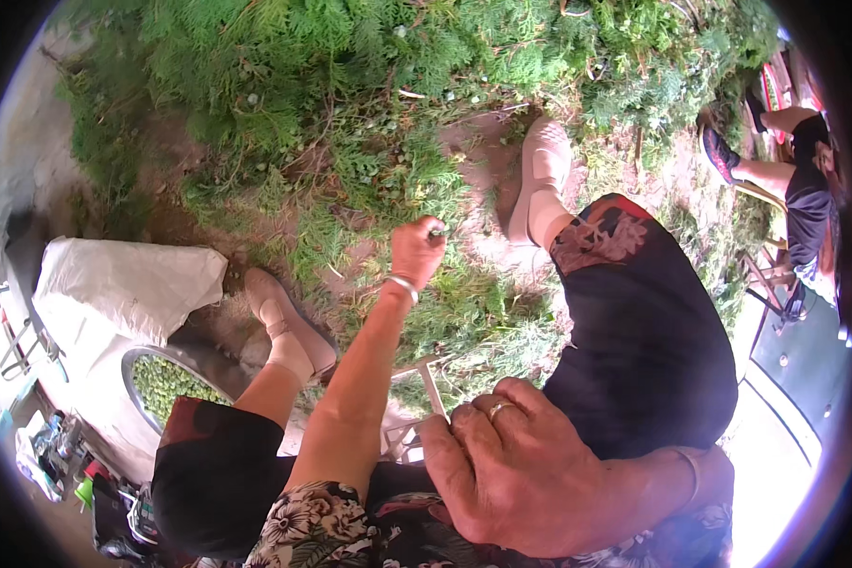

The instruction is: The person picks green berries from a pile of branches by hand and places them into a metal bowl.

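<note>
My left hand [417, 248] is curled into a fist above cut conifer sprigs [433, 163], between my two feet. A silver-coloured bangle circles that wrist. Whether the fist encloses anything is hidden. My right hand [518, 468] is close to the camera, over my lap, its fingers bent and a ring on one of them. Its palm faces away, so I cannot tell if it holds something. Leafy green conifer branches [291, 42] lie heaped on the ground ahead. By my left leg, a round basin [126, 373] contains many small green pieces, apparently cones [170, 387].
A white woven sack [131, 284] lies left of my left shoe [284, 319]. My right shoe [543, 160] rests among the sprigs. Another person's leg [767, 174] and dark shoe show at far right, beside a chair-like frame [767, 277]. Mixed clutter [106, 490] fills the lower left.
</note>
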A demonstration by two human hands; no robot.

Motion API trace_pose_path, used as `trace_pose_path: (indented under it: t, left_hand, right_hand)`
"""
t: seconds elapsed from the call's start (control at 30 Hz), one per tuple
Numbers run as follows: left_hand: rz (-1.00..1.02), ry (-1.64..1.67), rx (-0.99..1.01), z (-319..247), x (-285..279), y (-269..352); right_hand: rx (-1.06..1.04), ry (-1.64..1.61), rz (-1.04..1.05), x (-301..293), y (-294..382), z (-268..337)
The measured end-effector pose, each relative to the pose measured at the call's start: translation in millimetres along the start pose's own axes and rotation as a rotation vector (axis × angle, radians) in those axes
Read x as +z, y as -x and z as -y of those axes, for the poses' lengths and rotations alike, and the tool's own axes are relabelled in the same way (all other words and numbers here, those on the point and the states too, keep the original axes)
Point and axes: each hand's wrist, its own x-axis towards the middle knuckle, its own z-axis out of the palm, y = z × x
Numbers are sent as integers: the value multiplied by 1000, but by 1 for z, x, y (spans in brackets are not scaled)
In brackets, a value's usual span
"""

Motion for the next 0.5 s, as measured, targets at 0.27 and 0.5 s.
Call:
trace_pose_path:
  t: [0.27, 0.5]
  left_hand:
    - [86, -291, 8, 14, 35, -9]
    - [99, 1223, -710, 10, -36, 18]
  right_hand:
    - [22, 25, -90, -1, 6, 2]
    - [24, -2, -119, 6, 11, 3]
